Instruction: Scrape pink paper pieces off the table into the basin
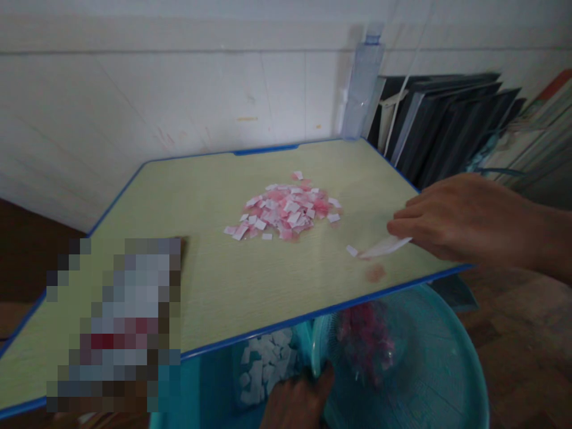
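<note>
Pink-and-white pieces (290, 205) lie heaped mid-table before you. At the far side rises a white wall (179, 95); your yellowish table (210, 286) has a blue edge. Dark panels (451, 125) stand far right. Below the table's near edge, your round teal basket (476, 363) holds a dark-pink mass (366, 342); left of it, your teal bin (196, 387) contains white pieces (279, 345). Your left hand (297, 399) is by the basket's rim, its grip impossible to tell. Your right hand (460, 220) pinches a thin pale strip (386, 245) at the table's near right.
</note>
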`<state>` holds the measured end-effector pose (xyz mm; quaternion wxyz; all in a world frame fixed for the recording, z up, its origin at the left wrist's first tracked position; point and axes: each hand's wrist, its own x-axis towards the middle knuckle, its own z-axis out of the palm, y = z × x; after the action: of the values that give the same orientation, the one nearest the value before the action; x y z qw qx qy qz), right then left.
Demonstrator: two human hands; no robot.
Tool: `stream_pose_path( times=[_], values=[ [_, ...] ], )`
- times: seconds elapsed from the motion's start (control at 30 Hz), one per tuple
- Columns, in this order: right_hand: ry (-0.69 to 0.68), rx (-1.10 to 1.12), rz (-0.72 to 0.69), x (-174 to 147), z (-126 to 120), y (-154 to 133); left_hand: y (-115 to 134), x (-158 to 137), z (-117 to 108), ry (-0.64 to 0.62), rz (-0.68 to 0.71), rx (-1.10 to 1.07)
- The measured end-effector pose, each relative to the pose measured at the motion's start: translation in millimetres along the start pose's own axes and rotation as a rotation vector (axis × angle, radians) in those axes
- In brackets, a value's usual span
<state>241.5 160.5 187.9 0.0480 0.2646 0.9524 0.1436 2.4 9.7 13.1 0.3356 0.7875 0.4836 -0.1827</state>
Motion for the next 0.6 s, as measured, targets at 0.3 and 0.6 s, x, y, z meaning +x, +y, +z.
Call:
stream_pose_path(
  times=[0.3, 0.6],
  values=[
    [-0.062, -0.061, 0.028, 26.8, 17.7, -4.4, 1.8, -0.2, -4.7, -0.047, -0.015, 0.008],
    [0.104, -0.058, -0.095, 42.9, 10.8, -17.4, 3.7, -2.4, -4.3, -0.027, -0.007, -0.017]
  ],
)
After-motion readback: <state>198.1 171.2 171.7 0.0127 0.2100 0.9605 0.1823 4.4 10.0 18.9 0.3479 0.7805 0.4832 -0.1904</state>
